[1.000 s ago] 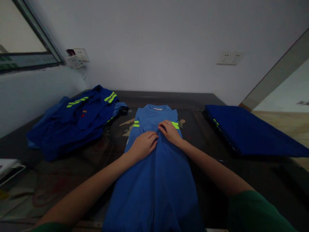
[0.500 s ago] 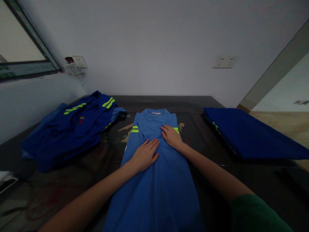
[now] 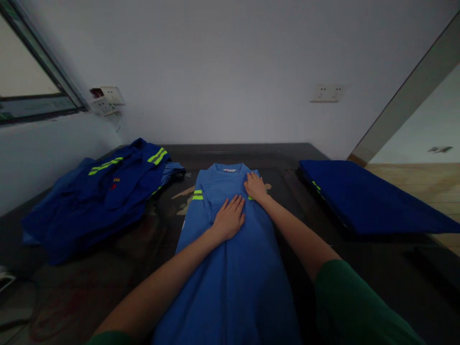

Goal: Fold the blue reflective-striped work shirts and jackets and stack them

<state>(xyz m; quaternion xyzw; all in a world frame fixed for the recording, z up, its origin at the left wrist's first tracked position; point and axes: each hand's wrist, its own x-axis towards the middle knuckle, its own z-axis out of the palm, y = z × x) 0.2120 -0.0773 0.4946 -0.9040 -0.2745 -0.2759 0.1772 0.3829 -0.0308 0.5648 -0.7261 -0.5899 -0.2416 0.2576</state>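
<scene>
A light blue garment (image 3: 230,282) with yellow-green stripes lies lengthwise on the dark table (image 3: 122,297), its collar and white label at the far end. My left hand (image 3: 230,218) rests flat on the middle of its upper part, fingers stretched out. Farther up and to the right, my right hand (image 3: 255,186) lies on the garment near its right edge, close to the collar and a stripe, with its fingers extended. Both hands touch the cloth from above.
At the left lies a loose heap of dark blue clothing (image 3: 97,196) with reflective stripes. A flat dark blue folded stack (image 3: 366,196) sits on the right. Wall sockets (image 3: 327,93) are on the wall behind. A white device (image 3: 6,280) is at the left edge.
My left hand has slid slightly up and to the right over the garment. My right hand has moved farther up, toward the right edge near the collar. The view has shifted a little.
</scene>
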